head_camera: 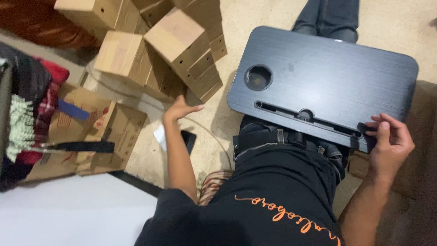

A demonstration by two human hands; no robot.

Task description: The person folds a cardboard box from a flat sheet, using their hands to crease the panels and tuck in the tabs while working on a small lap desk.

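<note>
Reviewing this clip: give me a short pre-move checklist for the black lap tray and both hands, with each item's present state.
1. Right hand has a grip on the black lap tray: ok, fingers curl over its near right edge.
2. Left hand free: ok, open in the air, holding nothing.
3. Tray supported: ok, it rests across the person's lap.
4. Tray top bare: ok, round cup recess and long slot look empty.
5. Tray legs folded or out: cannot tell, underside hidden.
6. Floor to the left free: not ok, cardboard boxes piled there.
</note>
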